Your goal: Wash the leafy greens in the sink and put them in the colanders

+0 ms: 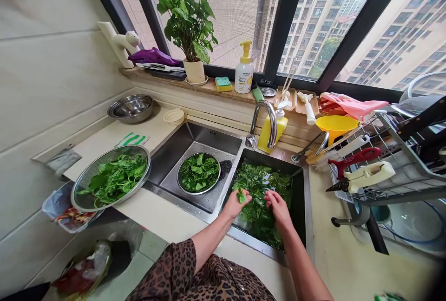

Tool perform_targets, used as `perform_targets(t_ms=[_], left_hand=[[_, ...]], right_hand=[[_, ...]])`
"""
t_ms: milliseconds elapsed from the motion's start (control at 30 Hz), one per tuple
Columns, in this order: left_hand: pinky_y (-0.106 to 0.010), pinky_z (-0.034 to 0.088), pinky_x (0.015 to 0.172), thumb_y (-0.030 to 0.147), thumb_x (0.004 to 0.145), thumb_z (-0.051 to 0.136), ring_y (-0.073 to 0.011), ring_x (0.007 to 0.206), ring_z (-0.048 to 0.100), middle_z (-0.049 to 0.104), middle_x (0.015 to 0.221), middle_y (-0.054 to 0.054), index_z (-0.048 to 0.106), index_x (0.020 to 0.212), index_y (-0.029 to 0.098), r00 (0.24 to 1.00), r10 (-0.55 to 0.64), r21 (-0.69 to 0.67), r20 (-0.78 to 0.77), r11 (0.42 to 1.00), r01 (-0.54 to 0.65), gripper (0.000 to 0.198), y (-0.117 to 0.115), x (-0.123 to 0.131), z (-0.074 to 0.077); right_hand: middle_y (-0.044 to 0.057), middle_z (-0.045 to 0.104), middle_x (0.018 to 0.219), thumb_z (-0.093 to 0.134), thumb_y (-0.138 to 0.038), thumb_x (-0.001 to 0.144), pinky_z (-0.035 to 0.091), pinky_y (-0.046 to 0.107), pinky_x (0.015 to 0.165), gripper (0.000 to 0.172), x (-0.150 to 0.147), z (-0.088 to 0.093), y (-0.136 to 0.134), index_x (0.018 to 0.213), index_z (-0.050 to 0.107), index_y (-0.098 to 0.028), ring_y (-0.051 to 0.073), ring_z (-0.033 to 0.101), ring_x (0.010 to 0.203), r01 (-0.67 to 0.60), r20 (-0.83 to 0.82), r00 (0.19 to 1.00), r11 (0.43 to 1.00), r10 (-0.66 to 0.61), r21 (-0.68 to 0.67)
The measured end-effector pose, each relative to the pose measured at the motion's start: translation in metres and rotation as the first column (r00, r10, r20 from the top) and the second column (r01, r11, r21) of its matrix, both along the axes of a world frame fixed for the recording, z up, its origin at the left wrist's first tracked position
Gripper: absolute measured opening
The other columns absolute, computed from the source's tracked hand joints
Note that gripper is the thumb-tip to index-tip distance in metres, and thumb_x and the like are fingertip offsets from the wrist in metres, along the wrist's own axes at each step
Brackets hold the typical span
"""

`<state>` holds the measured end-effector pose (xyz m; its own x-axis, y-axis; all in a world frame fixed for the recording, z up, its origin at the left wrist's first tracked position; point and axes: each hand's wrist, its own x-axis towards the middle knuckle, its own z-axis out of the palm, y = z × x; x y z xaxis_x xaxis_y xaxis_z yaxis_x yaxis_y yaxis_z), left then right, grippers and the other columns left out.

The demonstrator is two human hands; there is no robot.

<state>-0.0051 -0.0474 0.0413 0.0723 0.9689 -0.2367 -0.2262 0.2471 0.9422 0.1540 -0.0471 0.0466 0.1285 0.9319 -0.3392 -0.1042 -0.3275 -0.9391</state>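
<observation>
Both my hands are over the right sink basin (307, 208), where many leafy greens (259, 180) float in water. A small bunch of green leaves (241, 195) pokes out of my left hand (237, 203), whose fingers are closed around it. To its right, my right hand (278, 206) has thumb and fingertips pressed together just above the water; whatever they may pinch is too small to make out. In the left basin (167, 166) stands a round metal bowl (219, 181) full of similar leaves. More greens (116, 178) lie in a mesh strainer (83, 189) on the left counter.
A curved faucet (272, 124) rises behind the basins, with a yellow soap bottle (268, 134) beside it. At right, a wire dish rack (393, 138) holds utensils, including red-handled scissors (355, 159). Metal bowls (134, 108) sit at back left. Below the strainer hangs a lined scrap bin (59, 203).
</observation>
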Motion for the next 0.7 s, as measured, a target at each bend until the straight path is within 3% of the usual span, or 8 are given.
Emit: perform_targets(t_ms=[133,233,300,333,400,500,600,700], left_hand=[[-0.024,0.041,0.07,0.037,0.051,0.078,-0.0139,0.076,0.055,0.06,0.082,-0.004,0.057,0.081,0.013,0.972,-0.233,0.024,0.004,0.972,0.233,0.044,-0.004,0.017,0.006],[-0.021,0.04,0.06,0.036,0.046,0.08,-0.0104,0.062,0.054,0.054,0.066,0.003,0.052,0.075,0.014,0.986,-0.166,-0.04,-0.008,0.985,0.165,0.046,-0.004,0.019,0.003],[-0.021,0.04,0.053,0.036,0.046,0.08,-0.0097,0.054,0.054,0.05,0.06,0.007,0.045,0.074,0.016,0.997,-0.059,-0.146,0.04,0.987,0.064,0.049,-0.002,0.012,-0.001],[-0.021,0.04,0.051,0.036,0.045,0.08,-0.0102,0.052,0.055,0.048,0.06,0.008,0.042,0.075,0.018,0.996,-0.017,-0.196,0.082,0.98,0.032,0.051,-0.001,0.007,-0.003],[-0.022,0.043,0.05,0.034,0.045,0.081,-0.0118,0.052,0.058,0.048,0.062,0.009,0.039,0.077,0.019,0.984,0.039,-0.266,0.176,0.964,0.01,0.055,0.0,-0.002,-0.003],[-0.023,0.046,0.052,0.03,0.045,0.081,-0.0143,0.057,0.062,0.05,0.065,0.008,0.037,0.079,0.02,0.959,0.064,-0.303,0.276,0.953,0.024,0.056,-0.001,-0.01,0.0],[-0.023,0.047,0.053,0.026,0.047,0.081,-0.0165,0.062,0.064,0.052,0.067,0.006,0.037,0.079,0.02,0.944,0.038,-0.295,0.328,0.953,0.064,0.054,-0.003,-0.009,0.005],[-0.028,0.05,0.059,0.022,0.048,0.079,-0.0172,0.067,0.063,0.056,0.072,0.003,0.042,0.083,0.02,0.927,0.021,-0.277,0.374,0.957,0.09,0.051,-0.004,-0.009,0.008]], right_hand=[[-0.003,0.057,0.065,0.06,-0.048,0.069,0.04,0.024,0.053,0.029,-0.013,0.013,0.012,0.075,0.057,-0.02,0.011,0.048,0.054,0.13,-0.189,0.974,0.991,-0.123,0.022],[0.001,0.061,0.078,0.051,-0.052,0.075,0.045,0.027,0.062,0.034,-0.01,0.01,0.016,0.087,0.056,-0.021,0.015,0.056,0.067,0.088,-0.117,0.99,0.995,-0.081,0.055],[0.004,0.062,0.086,0.049,-0.049,0.076,0.045,0.03,0.069,0.034,0.005,-0.003,0.016,0.094,0.056,-0.021,0.018,0.058,0.076,0.002,0.157,0.988,0.996,-0.015,0.084],[0.004,0.063,0.085,0.051,-0.045,0.075,0.044,0.031,0.071,0.032,0.014,-0.012,0.015,0.096,0.057,-0.021,0.019,0.058,0.078,-0.083,0.352,0.934,0.994,0.053,0.073],[0.005,0.063,0.085,0.058,-0.035,0.071,0.043,0.031,0.073,0.028,0.029,-0.032,0.008,0.094,0.061,-0.021,0.02,0.057,0.08,-0.356,0.673,0.661,0.928,0.331,-0.107],[0.007,0.063,0.097,0.068,-0.025,0.06,0.042,0.03,0.073,0.035,0.031,-0.061,-0.009,0.095,0.065,-0.024,0.023,0.059,0.086,-0.531,0.702,0.184,0.671,0.688,-0.518],[0.006,0.067,0.087,0.072,-0.017,0.051,0.043,0.027,0.067,0.024,0.021,-0.077,-0.019,0.075,0.069,-0.022,0.023,0.062,0.081,-0.522,0.611,0.047,0.541,0.79,-0.659],[0.008,0.068,0.079,0.067,-0.013,0.059,0.043,0.027,0.065,0.013,0.024,-0.081,-0.015,0.071,0.069,-0.018,0.022,0.063,0.078,-0.486,0.615,0.034,0.55,0.788,-0.679]])
